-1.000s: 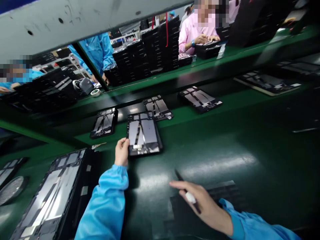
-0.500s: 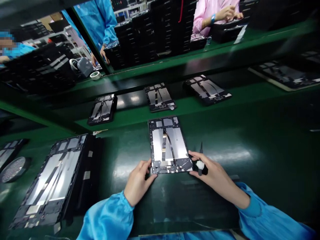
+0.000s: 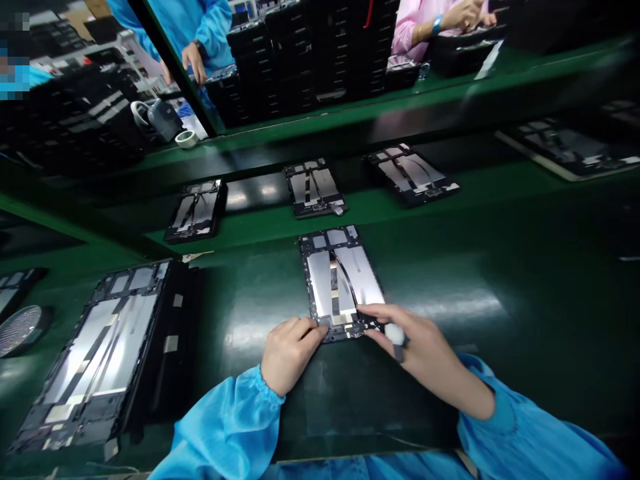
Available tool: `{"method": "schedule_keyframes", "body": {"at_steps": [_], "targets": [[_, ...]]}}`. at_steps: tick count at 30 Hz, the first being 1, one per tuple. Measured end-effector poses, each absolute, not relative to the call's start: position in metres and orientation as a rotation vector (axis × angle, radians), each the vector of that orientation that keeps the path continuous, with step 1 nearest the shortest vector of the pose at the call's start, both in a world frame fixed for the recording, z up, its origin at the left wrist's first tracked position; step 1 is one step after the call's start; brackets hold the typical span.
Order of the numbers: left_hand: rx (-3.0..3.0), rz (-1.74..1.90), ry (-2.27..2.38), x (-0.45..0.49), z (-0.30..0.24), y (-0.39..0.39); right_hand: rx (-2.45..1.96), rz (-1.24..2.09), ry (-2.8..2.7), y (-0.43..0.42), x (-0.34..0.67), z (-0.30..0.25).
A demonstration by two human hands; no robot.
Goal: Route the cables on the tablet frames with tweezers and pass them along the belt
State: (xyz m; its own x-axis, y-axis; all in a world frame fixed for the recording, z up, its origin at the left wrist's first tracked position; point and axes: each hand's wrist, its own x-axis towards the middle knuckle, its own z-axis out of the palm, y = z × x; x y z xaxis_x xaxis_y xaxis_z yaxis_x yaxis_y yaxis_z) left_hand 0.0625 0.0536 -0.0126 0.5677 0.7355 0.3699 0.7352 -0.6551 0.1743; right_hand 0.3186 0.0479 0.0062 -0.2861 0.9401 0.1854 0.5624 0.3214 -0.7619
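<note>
An opened tablet [image 3: 367, 273], its inner side up with silver panels, a black cable and a flat ribbon cable showing, lies on the green bench before me. My left hand [image 3: 290, 350] grips its lower left corner, thumb on top of the edge. My right hand [image 3: 425, 347] reaches over the lower right part, index finger and thumb touching the small boards near the cable's end. Tucked in that hand is a slim dark tool with a white wrapping [image 3: 394, 337]; its pointed tip is hidden now. The lower right corner is mostly covered by the right hand.
A stack of opened tablets [image 3: 107, 353] stands at the left, beside a round mesh-topped object [image 3: 23, 330]. Several more tablets, one here [image 3: 315, 190], rest along the back strip. Behind are tall black stacks [image 3: 320, 60], a tape roll [image 3: 187, 139] and co-workers' hands.
Both hands have moved inward over the tablet's lower end; the right fingers went from its right edge onto the boards. The tool's tip has gone out of sight. The view shifted slightly.
</note>
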Motion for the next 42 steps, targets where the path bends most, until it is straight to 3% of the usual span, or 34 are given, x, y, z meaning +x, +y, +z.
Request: {"method": "schedule_keyframes", "body": {"at_steps": [6,16,24,42], "targets": [[2.702,0.807,1.217,0.071,-0.014,0.050,-1.150,0.977,-2.057,0.062,0.280,-0.002],[1.642,0.791,1.264,0.077,-0.020,0.051,-1.195,1.005,-1.934,0.064,0.273,-0.009],[2.039,0.870,1.242,0.070,-0.015,0.051,-1.200,0.994,-1.941,0.065,0.272,-0.007],[2.106,0.685,1.318,0.070,-0.009,0.047,-1.163,0.987,-2.034,0.063,0.274,-0.008]]}}
